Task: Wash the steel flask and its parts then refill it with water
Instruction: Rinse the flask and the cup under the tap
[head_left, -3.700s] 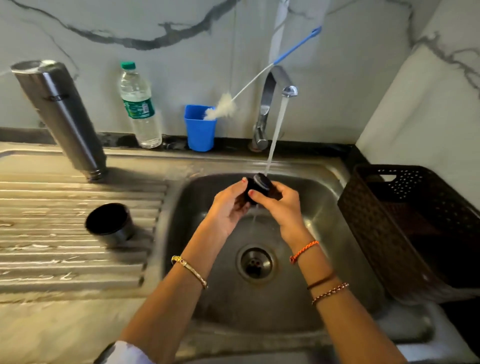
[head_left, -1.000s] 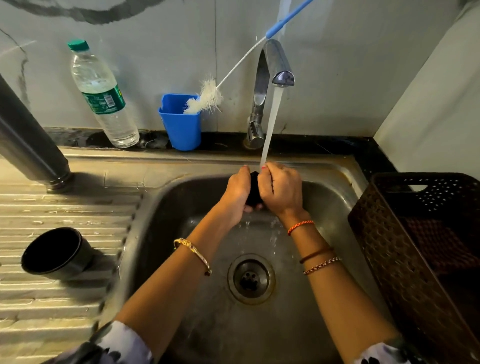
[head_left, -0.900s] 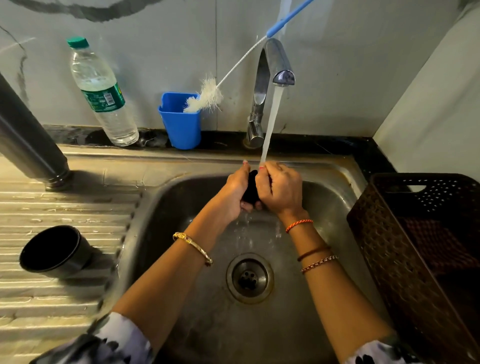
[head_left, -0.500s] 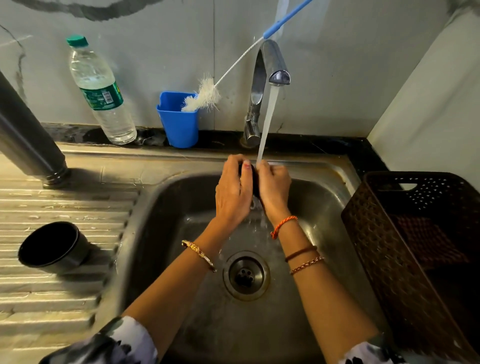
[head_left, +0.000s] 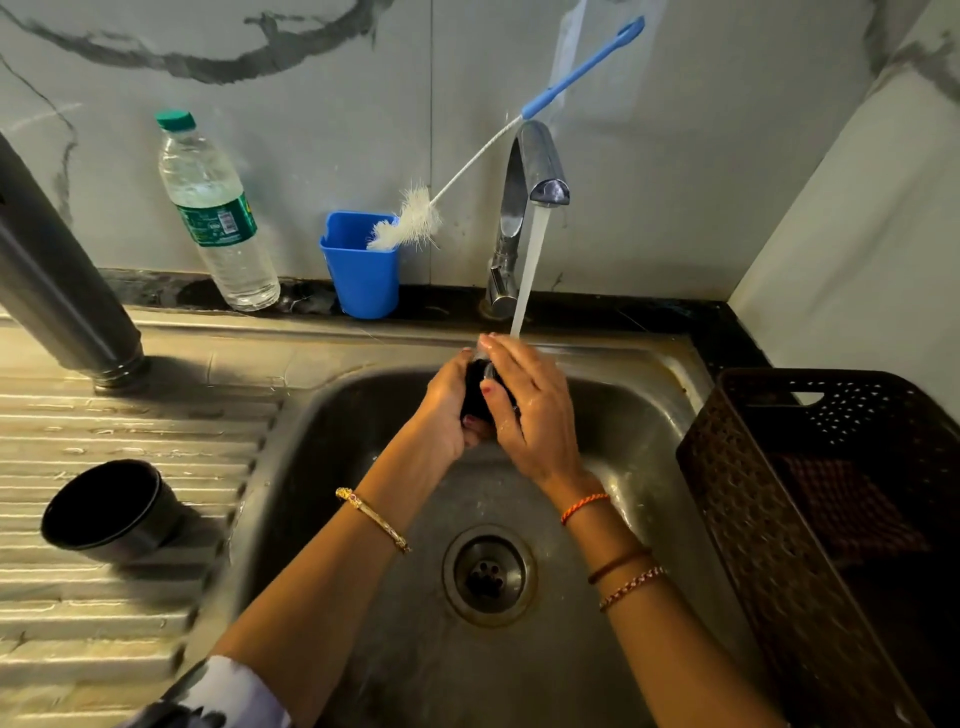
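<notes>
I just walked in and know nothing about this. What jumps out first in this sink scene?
Two wet hands meet over the middle of the steel sink: the left hand and right hand rub a small black flask part under the running tap. To the left, on the ribbed drainboard, a black cup lies on its side and the steel flask stands upside down. A blue-handled bottle brush leans out of a blue holder by the wall.
</notes>
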